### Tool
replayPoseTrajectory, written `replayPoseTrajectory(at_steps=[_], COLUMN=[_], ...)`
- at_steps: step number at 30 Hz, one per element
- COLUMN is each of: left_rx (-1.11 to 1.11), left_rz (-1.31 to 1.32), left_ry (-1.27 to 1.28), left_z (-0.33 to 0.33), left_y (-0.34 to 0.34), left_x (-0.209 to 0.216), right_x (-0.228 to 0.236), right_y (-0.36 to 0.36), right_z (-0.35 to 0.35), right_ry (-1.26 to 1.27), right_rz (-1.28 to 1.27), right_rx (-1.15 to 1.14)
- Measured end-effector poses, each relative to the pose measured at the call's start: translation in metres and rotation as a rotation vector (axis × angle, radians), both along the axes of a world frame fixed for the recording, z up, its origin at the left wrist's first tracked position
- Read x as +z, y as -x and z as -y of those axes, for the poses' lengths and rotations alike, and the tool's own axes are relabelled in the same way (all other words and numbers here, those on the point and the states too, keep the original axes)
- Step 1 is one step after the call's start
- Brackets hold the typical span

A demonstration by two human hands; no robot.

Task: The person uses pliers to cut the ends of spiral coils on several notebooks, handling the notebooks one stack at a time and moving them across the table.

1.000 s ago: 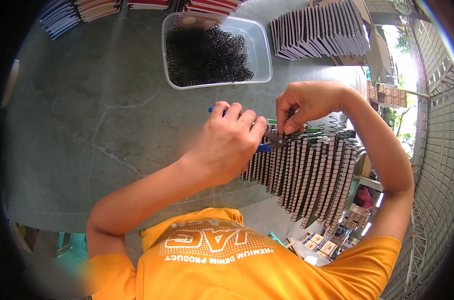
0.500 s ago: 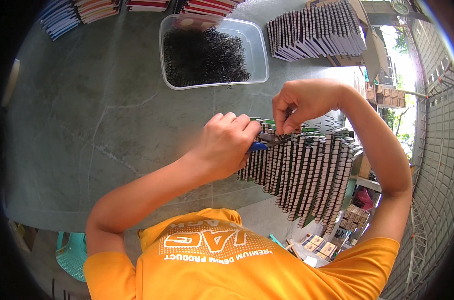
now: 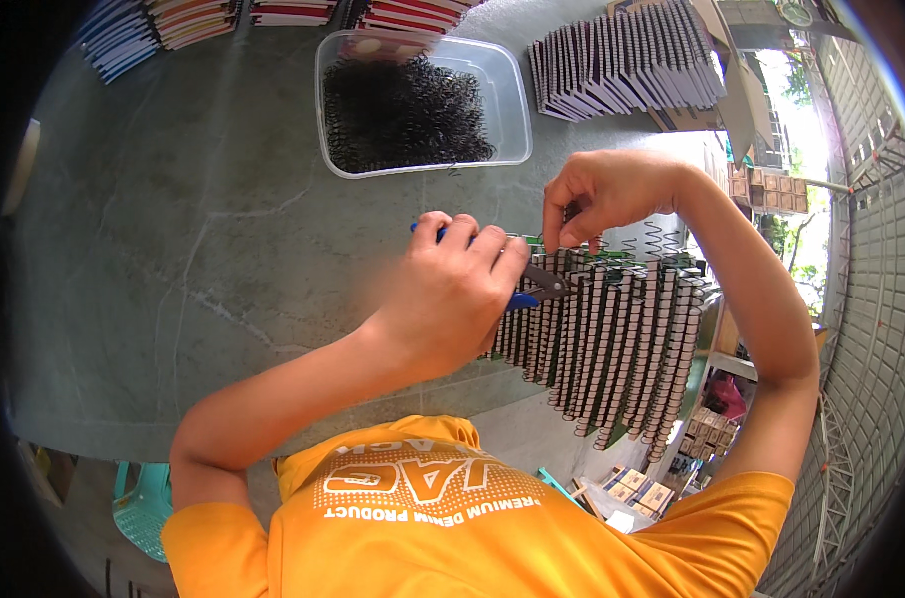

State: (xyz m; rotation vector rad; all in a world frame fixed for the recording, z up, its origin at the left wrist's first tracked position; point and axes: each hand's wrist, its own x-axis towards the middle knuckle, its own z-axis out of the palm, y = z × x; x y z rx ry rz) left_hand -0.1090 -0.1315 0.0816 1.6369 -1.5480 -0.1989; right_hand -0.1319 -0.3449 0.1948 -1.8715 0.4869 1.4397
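Blue-handled pliers (image 3: 548,283) sit in my left hand (image 3: 451,294), fingers curled round the grips. Their dark jaws point right, over the top ends of several spiral notebooks (image 3: 612,349) standing in a close row, black wire coils facing me. Above the row's far end, my right hand (image 3: 620,194) is closed in a pinch, fingertips by the coil ends. Something small and dark shows between those fingers; I cannot make out what. A few loose wire ends (image 3: 655,237) stick up past the notebooks, right of the pinch.
Beyond my hands stands a clear plastic tub (image 3: 512,115) with a heap of black wire coils (image 3: 403,115). More spiral notebooks (image 3: 622,60) lie stacked at back right beside a cardboard box (image 3: 747,90). Booklets (image 3: 191,20) line the far edge. A teal stool (image 3: 144,508) is at lower left.
The pliers' jaws have come away from my right fingertips, and my left fingers have shifted on the handles. My right hand has risen slightly, still pinched.
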Motion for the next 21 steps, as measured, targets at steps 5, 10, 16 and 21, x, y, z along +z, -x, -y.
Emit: replayPoseTrajectory(at_steps=[5,10,16,21], left_rx=[-0.01,-0.107,-0.069,0.06], left_rz=[0.072,-0.009,-0.039,0.06], left_ry=[0.003,-0.096,-0.049,0.028], left_z=[0.009,0.013,0.003,0.012], left_y=[0.004,0.001,-0.009,-0.007], left_x=[-0.001,0.0,0.007,0.011], right_x=[0.003,0.004,0.007,0.012], right_y=[0.001,-0.004,-0.006,-0.003], right_z=[-0.003,-0.006,-0.004,-0.005], right_ry=[-0.007,-0.064,-0.03,-0.029], right_rz=[-0.018,0.033,-0.022,-0.034], right_rx=[0.037,0.271,0.085,0.037])
